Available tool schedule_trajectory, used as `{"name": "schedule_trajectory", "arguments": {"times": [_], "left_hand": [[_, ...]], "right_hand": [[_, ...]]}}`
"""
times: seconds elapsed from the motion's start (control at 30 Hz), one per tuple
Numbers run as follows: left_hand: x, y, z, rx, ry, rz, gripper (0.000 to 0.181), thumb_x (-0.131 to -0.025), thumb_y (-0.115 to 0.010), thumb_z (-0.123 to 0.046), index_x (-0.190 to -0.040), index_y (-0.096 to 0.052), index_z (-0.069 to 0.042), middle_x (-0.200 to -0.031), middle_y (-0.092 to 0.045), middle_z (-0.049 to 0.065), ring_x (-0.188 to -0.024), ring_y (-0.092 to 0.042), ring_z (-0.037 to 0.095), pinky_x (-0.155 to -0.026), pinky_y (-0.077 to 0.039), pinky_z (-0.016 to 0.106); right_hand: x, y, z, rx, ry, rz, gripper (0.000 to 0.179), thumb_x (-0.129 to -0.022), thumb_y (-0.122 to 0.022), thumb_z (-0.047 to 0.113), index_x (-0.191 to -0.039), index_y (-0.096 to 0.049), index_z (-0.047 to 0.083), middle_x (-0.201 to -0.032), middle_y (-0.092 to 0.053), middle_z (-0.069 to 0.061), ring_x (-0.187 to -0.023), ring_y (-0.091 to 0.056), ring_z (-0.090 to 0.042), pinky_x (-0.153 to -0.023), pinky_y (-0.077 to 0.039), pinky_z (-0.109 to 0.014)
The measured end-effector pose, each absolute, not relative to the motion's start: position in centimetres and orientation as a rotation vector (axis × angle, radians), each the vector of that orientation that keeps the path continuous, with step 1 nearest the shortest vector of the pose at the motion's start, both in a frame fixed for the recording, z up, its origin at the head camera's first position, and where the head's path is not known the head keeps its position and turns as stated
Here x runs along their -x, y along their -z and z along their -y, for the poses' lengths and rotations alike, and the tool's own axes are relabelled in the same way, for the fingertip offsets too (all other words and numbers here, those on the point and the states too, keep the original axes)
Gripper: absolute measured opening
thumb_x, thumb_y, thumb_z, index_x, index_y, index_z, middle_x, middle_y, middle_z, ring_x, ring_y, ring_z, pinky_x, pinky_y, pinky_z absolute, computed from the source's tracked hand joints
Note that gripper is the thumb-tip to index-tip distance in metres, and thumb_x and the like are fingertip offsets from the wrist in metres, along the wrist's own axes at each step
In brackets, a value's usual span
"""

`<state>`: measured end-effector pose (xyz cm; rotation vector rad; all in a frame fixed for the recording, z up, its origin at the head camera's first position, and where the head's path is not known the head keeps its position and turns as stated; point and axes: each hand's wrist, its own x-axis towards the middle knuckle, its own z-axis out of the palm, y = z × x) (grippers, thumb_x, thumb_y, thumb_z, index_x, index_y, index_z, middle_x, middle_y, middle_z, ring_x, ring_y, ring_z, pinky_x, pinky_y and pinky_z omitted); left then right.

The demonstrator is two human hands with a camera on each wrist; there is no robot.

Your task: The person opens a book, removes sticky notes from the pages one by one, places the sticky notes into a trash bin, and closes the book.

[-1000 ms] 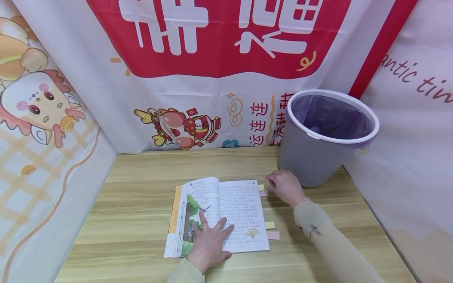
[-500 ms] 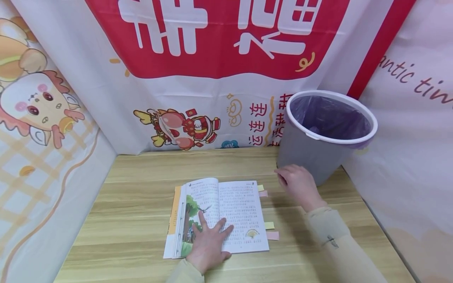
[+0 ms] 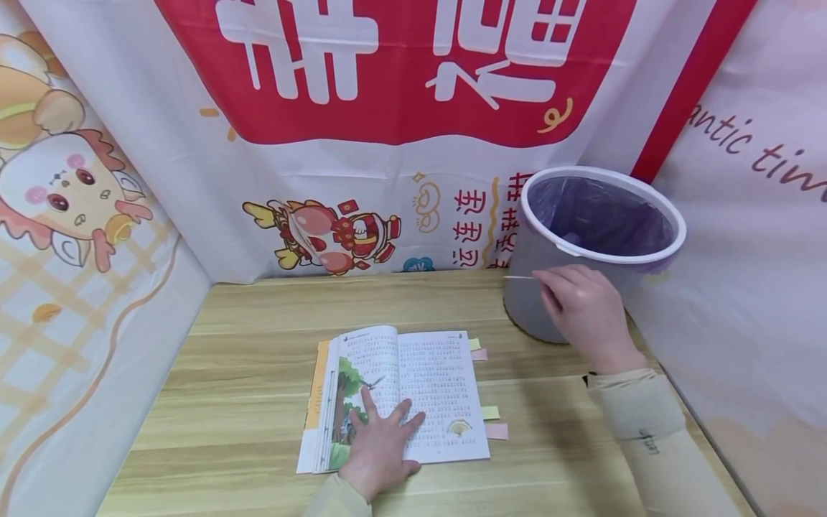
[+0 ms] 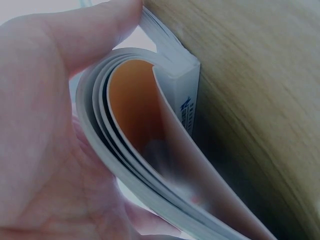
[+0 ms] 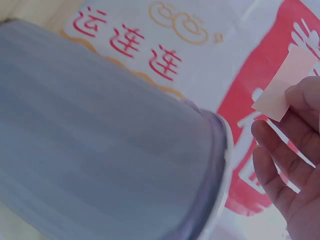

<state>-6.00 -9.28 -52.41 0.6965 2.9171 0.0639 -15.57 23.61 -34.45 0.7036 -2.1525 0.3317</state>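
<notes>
An open book (image 3: 439, 384) lies on the wooden table, printed pages up, with a tree picture on its left page. My left hand (image 3: 380, 449) rests across both pages near the fold, fingers spread; the left wrist view shows the curled page stack (image 4: 130, 160) beneath it. Yellow and pink sticky tabs (image 3: 496, 431) stick out from the right edge of the book. My right hand (image 3: 589, 312) is raised in front of the grey trash bin (image 3: 533, 309), pinching a pale pinkish sticky note (image 5: 281, 87) between thumb and finger; in the head view it appears edge-on.
The bin, with a white rim (image 3: 604, 251) and a purple liner bag (image 3: 601, 215), stands at the table's back right. Printed cloth curtains (image 3: 362, 165) close off the back and both sides. Bare wood table top (image 3: 226, 373) extends left of the book.
My right hand has moved right and up, away from the book's tabs to the front of the bin, carrying the sticky note. My left hand has stayed on the book.
</notes>
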Motion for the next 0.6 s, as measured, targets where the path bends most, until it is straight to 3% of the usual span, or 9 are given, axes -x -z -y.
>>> {"name": "schedule_trajectory", "arguments": {"times": [0.37, 0.6], "left_hand": [[5.9, 52.1, 9.2, -0.705, -0.049, -2.910, 0.078, -0.074, -0.072, -0.066, -0.143, -0.053, -0.036, -0.152, -0.044, 0.001, -0.125, -0.015, 0.076, -0.087, -0.030, 0.085], [5.8, 52.0, 9.2, -0.711, -0.043, -2.922, 0.078, -0.074, -0.072, -0.066, -0.143, -0.053, -0.035, -0.151, -0.045, 0.001, -0.125, -0.017, 0.076, -0.087, -0.031, 0.085]], "right_hand": [[16.0, 31.2, -26.3, -0.597, -0.309, 2.137, 0.023, -0.082, -0.072, -0.001, -0.104, -0.075, -0.001, -0.093, -0.073, -0.018, -0.084, -0.066, -0.039, -0.072, -0.053, -0.054], [16.4, 28.6, -28.0, -0.530, -0.279, 2.172, 0.023, -0.084, -0.071, 0.000, -0.107, -0.075, -0.002, -0.095, -0.073, -0.020, -0.087, -0.067, -0.040, -0.083, -0.054, -0.056]]}}
